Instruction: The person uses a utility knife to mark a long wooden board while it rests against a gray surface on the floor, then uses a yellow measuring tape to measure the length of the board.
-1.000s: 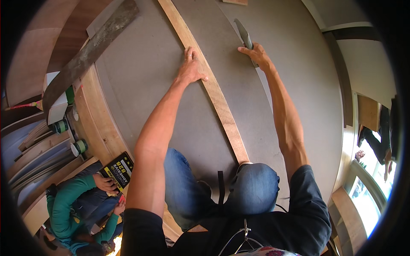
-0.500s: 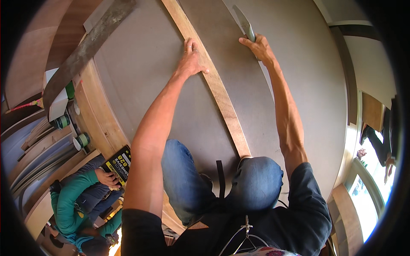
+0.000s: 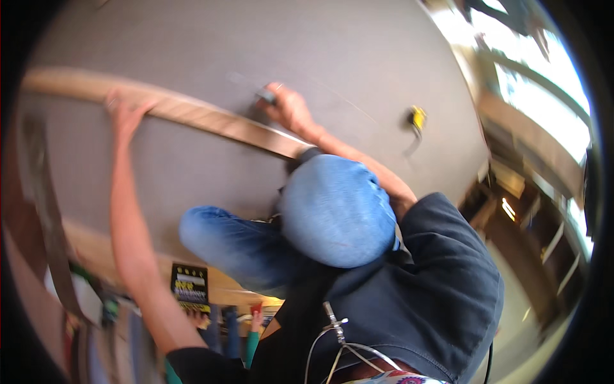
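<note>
A long wooden strip [image 3: 211,121] lies across a large grey-brown sheet [image 3: 358,51], its near end by my knee. My left hand [image 3: 128,115] bears on the strip left of its middle, thumb and fingers set apart to hold it down. Just beyond the strip's far edge, my right hand [image 3: 291,112] is closed round the grey handle of a knife [image 3: 265,96]. Motion smears the knife's blade, so whether it touches the sheet cannot be made out. A thin pale line runs over the sheet to the right of that hand.
A yellow tape measure [image 3: 418,116] lies on the sheet to the right. My bent knees [image 3: 339,211] rest close to the strip's end. At lower left, another person's fingers touch a black and yellow can [image 3: 190,281]. A long dark strip [image 3: 48,205] stands at the left.
My view has swung round, so the strip now runs nearly crosswise. My right hand has come in close to the strip with the knife. The tape measure has come into view.
</note>
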A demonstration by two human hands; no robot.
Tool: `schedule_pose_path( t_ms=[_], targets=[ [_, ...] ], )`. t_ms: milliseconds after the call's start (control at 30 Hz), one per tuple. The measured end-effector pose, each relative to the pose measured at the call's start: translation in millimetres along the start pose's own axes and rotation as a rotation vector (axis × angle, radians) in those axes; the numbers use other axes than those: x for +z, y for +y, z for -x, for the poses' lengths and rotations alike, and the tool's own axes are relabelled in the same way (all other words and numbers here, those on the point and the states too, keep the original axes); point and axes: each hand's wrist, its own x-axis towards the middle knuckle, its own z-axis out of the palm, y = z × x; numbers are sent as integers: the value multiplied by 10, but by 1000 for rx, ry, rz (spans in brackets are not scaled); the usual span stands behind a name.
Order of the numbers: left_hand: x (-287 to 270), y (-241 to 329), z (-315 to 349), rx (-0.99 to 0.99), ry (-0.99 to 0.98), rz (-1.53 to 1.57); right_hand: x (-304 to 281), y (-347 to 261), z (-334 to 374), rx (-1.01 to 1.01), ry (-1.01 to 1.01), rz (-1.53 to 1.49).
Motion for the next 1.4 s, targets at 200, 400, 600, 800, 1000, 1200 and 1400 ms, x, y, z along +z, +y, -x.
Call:
schedule_pose_path(
  t_ms=[200,400,600,800,1000,1200,1400],
  targets=[
    [-59,-363,-357,10,19,-113,-589,402,870,-13,20,9],
    [122,-672,-452,37,-53,-122,-790,583,1450,54,230,-33],
    [115,-629,-517,-26,-175,-57,-633,686,2012,242,320,-55],
    [-59,-451,-508,-24,-83,-114,-643,477,2102,117,172,-86],
    [90,-26,-176,75,104,-249,-744,441,2118,84,58,-76],
    [603,1265,1136,186,148,170,-494,702,2099,269,-43,76],
    [338,1761,1517,86,-8,-28,-646,377,1698,88,11,77]
  ],
)
